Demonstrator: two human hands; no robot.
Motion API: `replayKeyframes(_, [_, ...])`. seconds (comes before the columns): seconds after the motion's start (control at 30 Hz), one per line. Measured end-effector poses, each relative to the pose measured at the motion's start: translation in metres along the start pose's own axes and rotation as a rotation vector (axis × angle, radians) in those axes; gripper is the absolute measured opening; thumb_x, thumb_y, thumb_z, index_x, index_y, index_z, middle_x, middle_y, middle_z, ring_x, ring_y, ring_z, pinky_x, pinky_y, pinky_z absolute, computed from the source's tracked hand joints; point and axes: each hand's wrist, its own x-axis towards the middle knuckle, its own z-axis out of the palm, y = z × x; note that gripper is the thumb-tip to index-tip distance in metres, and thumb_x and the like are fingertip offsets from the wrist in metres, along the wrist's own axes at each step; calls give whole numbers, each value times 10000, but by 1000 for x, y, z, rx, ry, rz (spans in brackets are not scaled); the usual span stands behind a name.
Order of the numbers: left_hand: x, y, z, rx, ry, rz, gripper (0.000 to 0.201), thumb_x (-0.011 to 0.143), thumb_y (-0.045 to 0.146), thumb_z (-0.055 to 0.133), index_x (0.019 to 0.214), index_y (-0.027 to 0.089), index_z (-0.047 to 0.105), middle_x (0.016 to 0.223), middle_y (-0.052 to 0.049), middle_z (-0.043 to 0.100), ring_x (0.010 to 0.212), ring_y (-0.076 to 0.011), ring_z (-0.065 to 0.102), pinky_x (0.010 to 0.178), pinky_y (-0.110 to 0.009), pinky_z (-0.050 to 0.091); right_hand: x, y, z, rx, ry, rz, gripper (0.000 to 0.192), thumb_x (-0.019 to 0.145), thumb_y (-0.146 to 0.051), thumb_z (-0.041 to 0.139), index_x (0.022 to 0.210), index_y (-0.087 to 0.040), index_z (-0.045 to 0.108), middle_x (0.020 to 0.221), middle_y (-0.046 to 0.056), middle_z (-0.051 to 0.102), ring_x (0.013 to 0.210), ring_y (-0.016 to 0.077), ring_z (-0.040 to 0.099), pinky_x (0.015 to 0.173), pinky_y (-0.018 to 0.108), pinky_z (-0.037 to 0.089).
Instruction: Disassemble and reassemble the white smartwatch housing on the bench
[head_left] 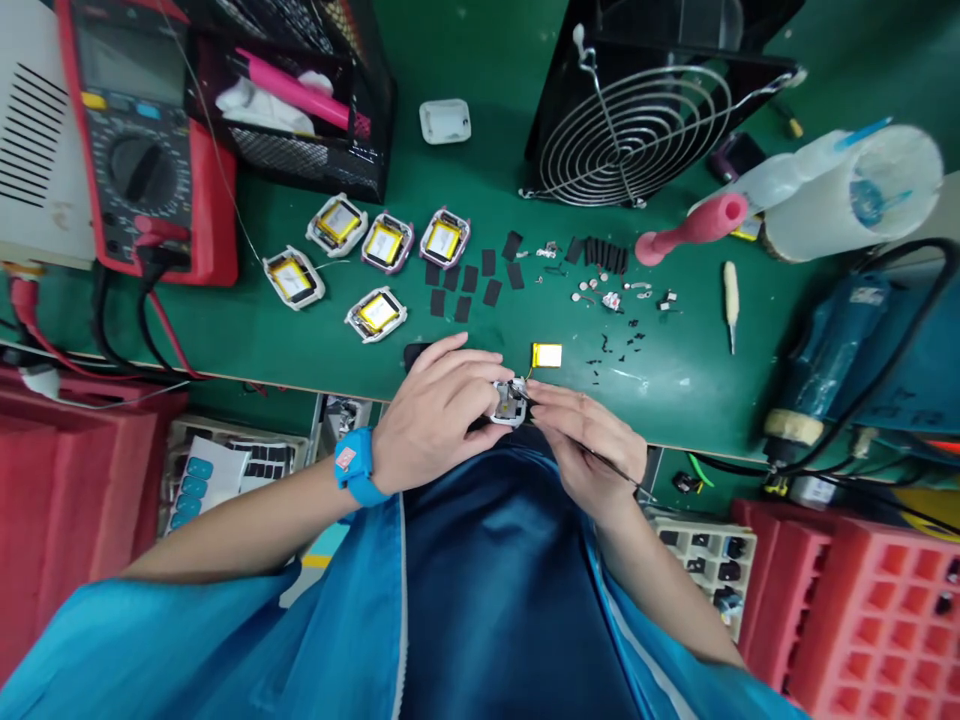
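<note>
At the near edge of the green counter [300,340], the left hand [439,415] closed its fingers around a small white watch case [510,403], holding it just off the edge. The right hand [592,440] pinched a thin dark tool [607,462] whose tip met the case. A yellow battery [547,355] lay just beyond, wired to the case. Farther left sat five more cases with yellow batteries [379,312], and black pads [469,280] lay beside them. A red multimeter [139,140] stood far left — a wire-guarded fan [637,130] far right.
</note>
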Motion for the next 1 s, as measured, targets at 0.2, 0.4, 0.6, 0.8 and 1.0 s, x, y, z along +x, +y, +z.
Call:
replayKeyframes(0.2, [7,5,-8,-15,-50,-46,202,922,182,709,848,207,523,1144,-59,755,1170,-261,683,1165,-539,428,2,-1,0,-6,-11,-33,419,882,6,699,1204,-257,749,1186,78,784,1103,269,760,950,439,659])
replayKeyframes(0.4, [9,6,-11,-5,-80,-58,232,919,187,720,832,201,505,1130,-64,760,1165,-266,686,1163,-536,423,6,-3,2,-27,-5,-75,409,893,28,674,1213,-219,736,1180,106,783,1087,259,766,912,416,671])
replayKeyframes(0.6, [9,5,-11,-15,-94,-81,274,908,176,738,788,200,493,1161,-66,758,1181,-261,683,1166,-518,423,3,0,5,-45,20,-116,495,883,32,687,1310,-218,696,1226,111,766,1120,276,754,911,430,675])
replayKeyframes(0.8, [13,6,-14,-37,-104,-90,278,913,181,736,780,202,493,1152,-50,764,1179,-269,688,1150,-534,424,6,-1,1,6,-15,-94,513,874,40,697,1320,-214,691,1237,119,760,1118,279,754,904,446,681])
replayKeyframes(1.0, [15,5,-15,-29,-110,-98,277,921,174,719,768,203,490,1154,-46,767,1172,-269,696,1143,-536,426,9,-2,0,23,-10,-81,508,857,58,703,1300,-190,702,1225,135,763,1112,279,756,904,438,684])
